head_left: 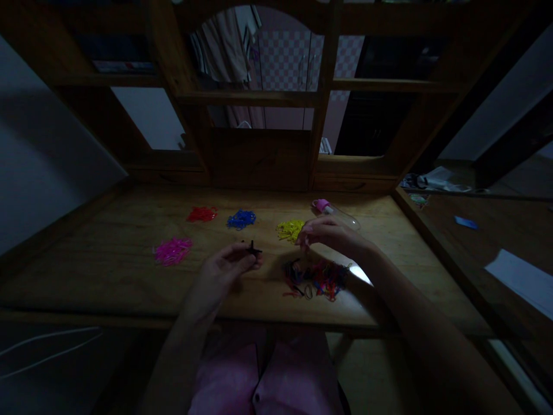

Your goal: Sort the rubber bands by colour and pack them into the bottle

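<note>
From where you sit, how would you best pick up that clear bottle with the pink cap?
The clear bottle lies on its side behind the right hand, pink cap pointing left. Probably best to pinch its round body mid-length from above, fingers across its width, since the wooden desk blocks any grip underneath.

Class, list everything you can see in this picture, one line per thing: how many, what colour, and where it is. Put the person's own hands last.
red bands: one pile, red, far left of the desk
blue bands: one pile, blue, right of the red pile
yellow bands: one pile, yellow, beside the right hand
pink bands: one pile, pink, left, nearer the front edge
mixed bands: one heap, many colours, under the right wrist
bottle: one, clear with pink cap, lying behind the right hand
desk: one, wooden, with shelves behind
left hand: pinching small black bands
right hand: above the desk, by the yellow pile
</note>
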The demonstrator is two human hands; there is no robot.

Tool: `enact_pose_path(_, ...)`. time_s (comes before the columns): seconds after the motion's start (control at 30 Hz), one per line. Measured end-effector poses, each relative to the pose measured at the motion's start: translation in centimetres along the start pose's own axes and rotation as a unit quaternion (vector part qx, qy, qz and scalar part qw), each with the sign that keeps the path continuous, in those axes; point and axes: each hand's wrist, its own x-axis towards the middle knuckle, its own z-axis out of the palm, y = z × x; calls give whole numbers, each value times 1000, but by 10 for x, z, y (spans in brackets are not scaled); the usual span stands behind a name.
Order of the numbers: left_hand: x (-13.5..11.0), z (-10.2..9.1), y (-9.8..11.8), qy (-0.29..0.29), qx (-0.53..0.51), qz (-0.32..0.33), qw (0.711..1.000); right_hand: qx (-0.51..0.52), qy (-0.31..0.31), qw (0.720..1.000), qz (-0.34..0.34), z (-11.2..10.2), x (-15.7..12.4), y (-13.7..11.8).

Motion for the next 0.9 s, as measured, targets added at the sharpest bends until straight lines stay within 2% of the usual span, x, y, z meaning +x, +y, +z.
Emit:
enact_pose_path(0.07,5,-21,4,58,181,64,980,8,8,1000,-6,-1,1,1)
enact_pose_path(0.13,9,-38,5,88,352,143,921,18,15,1000,-5,-1,1,1)
enact_pose_path(0.23,14,-53,4,67,510,209,831,25,24,999,-3,-2,2,1)
enact_pose_path(0.3,15,-55,3,49,554,208,805,26,30,999,-7,-2,2,1)
enact_pose_path(0.37,14,-54,3,43,565,208,797,29,39,999,-11,-4,2,2)
enact_pose_path(0.47,11,-47,6,48,550,233,801,38,60,997,-16,-6,2,3)
enact_pose_path(0.6,0,-21,7,42,507,262,820,66,87,993,-33,-7,3,3)
enact_pose_path(0.7,-7,6,-5,-36,487,257,834,80,96,991,-39,-8,3,1)
enact_pose_path(0.8,-6,28,-25,-126,488,240,830,85,102,990,-41,-8,3,1)
enact_pose_path(0.9,1,41,-39,-146,511,250,809,86,107,990,-39,-9,3,1)
